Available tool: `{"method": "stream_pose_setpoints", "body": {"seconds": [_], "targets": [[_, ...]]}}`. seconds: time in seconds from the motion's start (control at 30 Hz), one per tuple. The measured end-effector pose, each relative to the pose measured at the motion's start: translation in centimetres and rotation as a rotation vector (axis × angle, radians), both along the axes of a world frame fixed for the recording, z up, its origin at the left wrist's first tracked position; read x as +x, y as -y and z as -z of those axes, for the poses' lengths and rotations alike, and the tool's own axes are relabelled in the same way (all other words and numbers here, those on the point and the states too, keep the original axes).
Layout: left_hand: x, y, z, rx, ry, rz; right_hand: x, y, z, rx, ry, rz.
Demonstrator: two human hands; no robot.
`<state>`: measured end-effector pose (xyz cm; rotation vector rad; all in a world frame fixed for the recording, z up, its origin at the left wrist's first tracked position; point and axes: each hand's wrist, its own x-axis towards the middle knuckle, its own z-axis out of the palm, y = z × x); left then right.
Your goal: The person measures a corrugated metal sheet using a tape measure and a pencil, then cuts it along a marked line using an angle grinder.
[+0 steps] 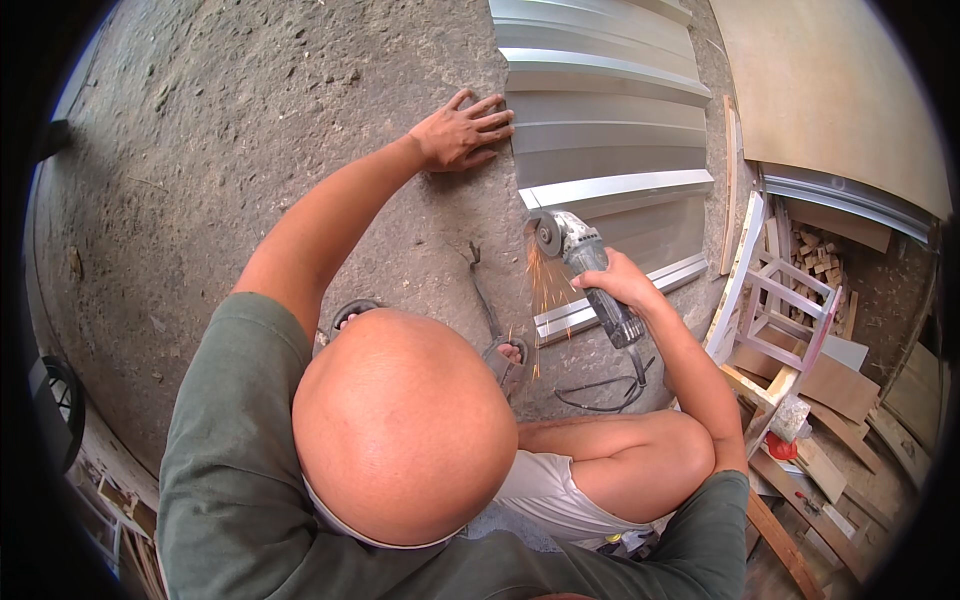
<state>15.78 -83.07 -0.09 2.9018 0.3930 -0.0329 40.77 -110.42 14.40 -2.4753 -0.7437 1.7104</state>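
Observation:
My right hand (pixel 624 281) is wrapped around the grey body of an angle grinder (pixel 585 252). The grinder's disc (pixel 548 236) meets the left edge of a ribbed silver metal sheet (pixel 606 142), just below one raised rib. Orange sparks (pixel 546 282) spray from there down toward my feet. With fingers spread, my left hand (pixel 464 134) lies on the ground farther up, its fingertips at the sheet's left edge. A black power cord (pixel 622 402) trails from the grinder's rear end and loops on the ground.
My bent legs and sandalled feet are close below the sparks. At the right are a plywood panel (pixel 835 85), a small pink-and-white wooden frame (pixel 790 310), and scattered boards (pixel 835 390). Rough concrete ground (pixel 270 110) stretches to the left. A dark wheel (pixel 66 412) stands at the left rim.

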Motion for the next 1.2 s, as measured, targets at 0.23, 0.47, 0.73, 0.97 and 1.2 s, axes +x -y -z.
{"method": "stream_pose_setpoints", "body": {"seconds": [0.23,0.47,0.73,0.97,1.2], "targets": [[0.1,0.0,-0.2,-0.007,-0.013,-0.005,-0.1,-0.1,-0.1,0.004,-0.011,-0.003],[0.1,-0.1,0.4,-0.009,0.003,0.0,-0.4,-0.4,-0.5,-0.007,-0.013,-0.005],[-0.3,-0.1,0.5,-0.019,0.012,0.006,-1.3,-1.1,-1.8,0.006,-0.052,0.026],[0.2,-0.2,-0.5,-0.022,-0.031,0.028,0.0,-2.9,-7.0,0.13,0.005,0.098],[0.3,4.2,0.1,-0.08,0.09,-0.158,0.7,-3.9,-8.8,0.263,-0.024,0.165]]}}
